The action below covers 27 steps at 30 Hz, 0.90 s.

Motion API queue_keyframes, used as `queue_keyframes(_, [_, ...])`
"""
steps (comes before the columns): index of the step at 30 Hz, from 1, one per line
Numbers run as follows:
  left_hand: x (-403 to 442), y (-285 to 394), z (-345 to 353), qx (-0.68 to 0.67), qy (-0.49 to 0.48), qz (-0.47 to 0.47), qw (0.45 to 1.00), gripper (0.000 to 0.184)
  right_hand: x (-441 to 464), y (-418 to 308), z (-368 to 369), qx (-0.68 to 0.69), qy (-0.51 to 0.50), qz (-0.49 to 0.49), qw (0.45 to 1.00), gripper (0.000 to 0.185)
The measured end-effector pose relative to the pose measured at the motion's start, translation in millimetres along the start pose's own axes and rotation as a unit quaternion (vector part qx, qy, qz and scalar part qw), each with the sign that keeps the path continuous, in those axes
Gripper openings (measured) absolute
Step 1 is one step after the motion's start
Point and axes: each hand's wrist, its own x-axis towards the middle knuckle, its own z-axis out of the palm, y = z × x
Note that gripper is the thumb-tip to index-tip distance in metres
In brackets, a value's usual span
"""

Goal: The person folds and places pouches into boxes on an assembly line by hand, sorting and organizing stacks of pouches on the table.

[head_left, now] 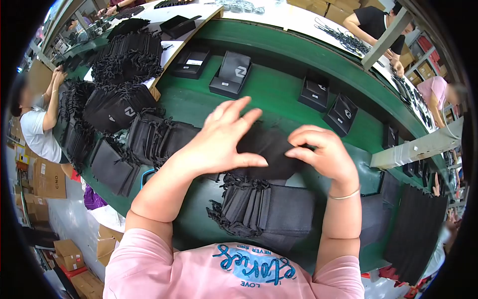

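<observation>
My left hand [221, 134] is open over the green work surface, its fingers spread and its thumb across a black fabric pouch [266, 147]. Opposite it, my right hand [321, 152] has thumb and fingertips pinched at the right edge of this pouch. The pouch is slightly blurred, and its drawstring is not clear to me. Directly below, close to my body, lies a fanned stack of black drawstring pouches [289, 209] with the cords bunched at the left.
More piles of black pouches [124, 57] fill the left side. Small black boxes [231, 74] stand on a green conveyor belt [279, 70] ahead. A metal post [418, 144] rises at the right. Co-workers sit at the left [37, 114] and across the belt [373, 27].
</observation>
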Motion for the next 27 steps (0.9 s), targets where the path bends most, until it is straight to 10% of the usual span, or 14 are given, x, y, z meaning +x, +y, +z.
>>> queue_keyframes(5, [-0.8,20.7,-26.4,-0.299,-0.163,-0.065,0.938,0.049,-7.4,-21.8,-11.5,0.041,-0.032,0.110,0.993,0.021])
queue_keyframes(10, [-3.3,44.5,-23.4,-0.026,0.008,0.043,0.999,0.031,5.5,-1.8,27.0,0.288,0.104,0.085,0.948,0.022])
queue_keyframes(15, [-0.8,62.2,6.6,-0.098,0.087,0.056,0.990,0.025,8.2,6.7,43.1,0.483,0.100,0.118,0.862,0.023])
queue_keyframes(21, [3.7,43.3,7.7,-0.109,0.063,0.037,0.991,0.025,4.9,7.7,27.9,0.412,0.096,0.184,0.887,0.019])
queue_keyframes(25, [6.9,31.9,-4.8,-0.375,-0.069,-0.305,0.873,0.028,3.2,-2.5,25.8,0.227,0.092,0.059,0.968,0.016])
queue_keyframes(27, [3.8,32.0,4.0,-0.431,-0.041,-0.303,0.849,0.026,3.5,-2.8,27.2,0.193,0.092,0.082,0.973,0.016])
